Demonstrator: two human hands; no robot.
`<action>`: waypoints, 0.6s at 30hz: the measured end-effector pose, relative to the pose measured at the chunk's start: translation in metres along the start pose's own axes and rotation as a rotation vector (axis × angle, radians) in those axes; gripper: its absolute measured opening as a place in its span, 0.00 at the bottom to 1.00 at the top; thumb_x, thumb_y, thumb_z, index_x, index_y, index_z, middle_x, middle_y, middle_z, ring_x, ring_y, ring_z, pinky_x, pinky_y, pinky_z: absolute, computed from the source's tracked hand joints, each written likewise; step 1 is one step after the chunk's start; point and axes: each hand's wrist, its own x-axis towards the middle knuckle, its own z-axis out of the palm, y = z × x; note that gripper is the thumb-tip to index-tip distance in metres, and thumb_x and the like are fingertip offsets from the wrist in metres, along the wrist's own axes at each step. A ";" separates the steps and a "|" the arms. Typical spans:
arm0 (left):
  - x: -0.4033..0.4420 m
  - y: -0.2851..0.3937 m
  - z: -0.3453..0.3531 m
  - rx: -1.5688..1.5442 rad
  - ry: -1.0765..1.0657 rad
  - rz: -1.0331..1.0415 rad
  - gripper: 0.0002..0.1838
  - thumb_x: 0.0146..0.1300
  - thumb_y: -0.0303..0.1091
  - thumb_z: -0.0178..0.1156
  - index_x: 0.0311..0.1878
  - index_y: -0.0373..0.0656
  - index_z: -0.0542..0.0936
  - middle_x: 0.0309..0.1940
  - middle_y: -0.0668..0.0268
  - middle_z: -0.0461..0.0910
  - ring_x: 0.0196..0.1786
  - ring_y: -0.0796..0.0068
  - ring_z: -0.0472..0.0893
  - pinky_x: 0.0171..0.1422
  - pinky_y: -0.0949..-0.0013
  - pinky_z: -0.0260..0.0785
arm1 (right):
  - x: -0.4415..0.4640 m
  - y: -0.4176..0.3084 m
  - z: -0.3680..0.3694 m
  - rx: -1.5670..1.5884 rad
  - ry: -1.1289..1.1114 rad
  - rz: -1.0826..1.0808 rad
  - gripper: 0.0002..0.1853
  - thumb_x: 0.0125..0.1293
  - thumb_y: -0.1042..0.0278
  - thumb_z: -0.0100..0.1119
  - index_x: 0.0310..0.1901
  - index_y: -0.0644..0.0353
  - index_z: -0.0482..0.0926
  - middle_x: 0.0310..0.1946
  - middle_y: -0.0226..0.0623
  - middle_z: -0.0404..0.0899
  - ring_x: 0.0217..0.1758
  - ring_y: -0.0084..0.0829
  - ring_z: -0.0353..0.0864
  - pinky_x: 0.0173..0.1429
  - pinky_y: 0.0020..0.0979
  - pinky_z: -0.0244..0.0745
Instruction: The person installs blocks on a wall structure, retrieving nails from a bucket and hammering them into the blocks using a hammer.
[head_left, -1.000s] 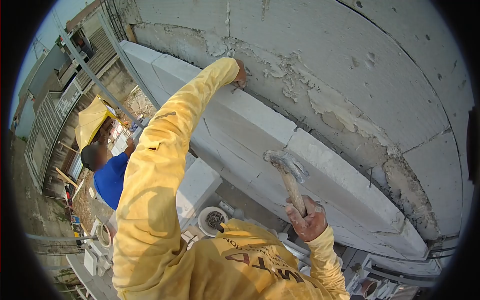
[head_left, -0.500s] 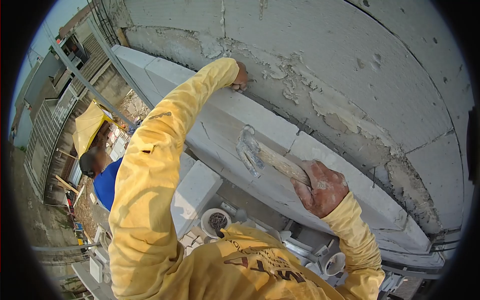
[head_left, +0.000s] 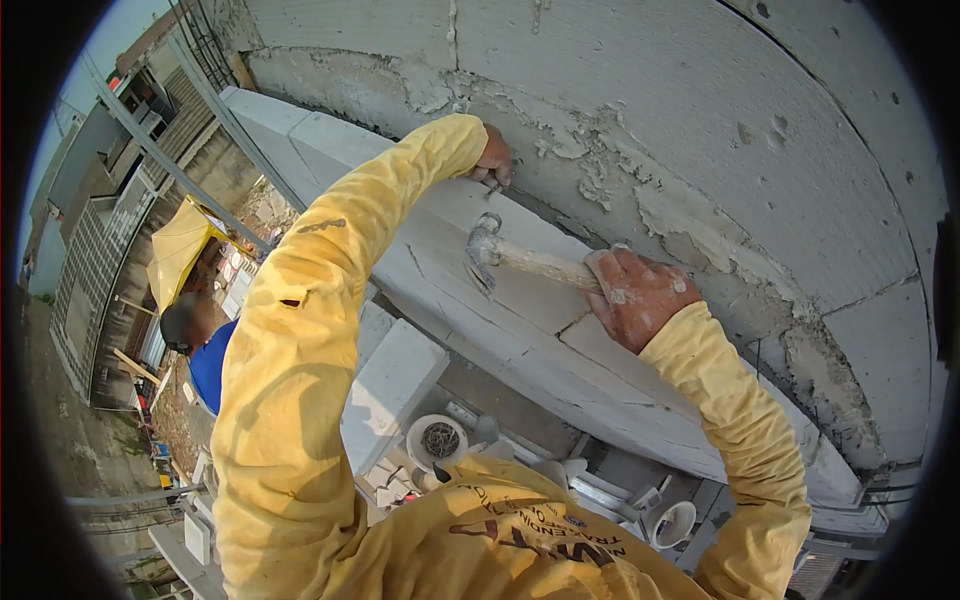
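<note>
In my right hand (head_left: 642, 292) is a claw hammer (head_left: 540, 264), gripped by its pale wooden handle. Its worn, whitish metal head points left, over the light grey block course (head_left: 455, 208) and a short way below my left hand. My left hand (head_left: 494, 160) is closed at the block's top edge, beside the rough wall; its fingers are pinched together, and what they hold is too small and hidden to name. Crumbly mortar (head_left: 640, 205) runs along the wall behind the blocks.
Below stand a bucket of nails (head_left: 438, 440) and a white bucket (head_left: 673, 522) on its side. A loose block (head_left: 395, 380) lies left of them. A person in blue (head_left: 210, 365) is at the lower left, near a yellow canopy (head_left: 182, 245). Metal poles (head_left: 165, 160) rise at the left.
My right hand has moved up, bringing the hammer head higher and slightly left, closer to my left hand. My left hand has shifted slightly right and remains closed.
</note>
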 end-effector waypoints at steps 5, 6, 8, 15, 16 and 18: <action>0.005 -0.004 0.000 -0.018 -0.041 0.058 0.14 0.53 0.44 0.66 0.38 0.48 0.86 0.21 0.62 0.78 0.20 0.70 0.72 0.26 0.62 0.65 | 0.028 0.009 0.002 -0.024 -0.142 -0.008 0.22 0.67 0.54 0.55 0.57 0.57 0.70 0.52 0.51 0.77 0.49 0.48 0.82 0.52 0.44 0.79; 0.007 -0.004 0.000 0.011 -0.052 0.060 0.14 0.53 0.45 0.65 0.39 0.48 0.86 0.21 0.62 0.79 0.20 0.69 0.72 0.27 0.61 0.65 | 0.032 0.010 0.005 -0.046 -0.125 -0.025 0.22 0.67 0.55 0.54 0.58 0.56 0.70 0.52 0.51 0.77 0.49 0.49 0.82 0.52 0.45 0.79; 0.013 -0.008 -0.001 -0.009 -0.035 0.067 0.15 0.53 0.47 0.66 0.38 0.48 0.86 0.22 0.61 0.79 0.21 0.68 0.73 0.28 0.61 0.66 | 0.041 0.013 0.007 -0.069 -0.141 -0.034 0.21 0.67 0.56 0.54 0.58 0.56 0.70 0.52 0.51 0.77 0.49 0.49 0.82 0.52 0.44 0.79; 0.012 -0.009 -0.001 0.049 0.030 0.036 0.18 0.52 0.51 0.70 0.35 0.45 0.86 0.23 0.62 0.78 0.22 0.69 0.73 0.28 0.60 0.65 | 0.059 0.016 0.010 -0.045 -0.153 -0.099 0.18 0.66 0.59 0.54 0.55 0.56 0.70 0.51 0.49 0.77 0.47 0.48 0.82 0.49 0.44 0.79; 0.009 -0.008 0.000 0.039 0.025 0.032 0.18 0.52 0.51 0.70 0.34 0.44 0.86 0.22 0.62 0.78 0.22 0.69 0.72 0.27 0.61 0.64 | 0.061 0.016 0.011 -0.063 -0.172 -0.092 0.18 0.66 0.60 0.54 0.55 0.56 0.69 0.51 0.48 0.77 0.47 0.48 0.83 0.49 0.44 0.79; 0.004 -0.005 -0.001 0.023 0.018 0.023 0.18 0.52 0.50 0.70 0.33 0.42 0.85 0.20 0.62 0.76 0.20 0.70 0.71 0.25 0.61 0.63 | 0.065 0.018 0.014 -0.100 -0.206 -0.075 0.19 0.66 0.60 0.54 0.56 0.56 0.68 0.50 0.48 0.77 0.46 0.47 0.83 0.49 0.45 0.79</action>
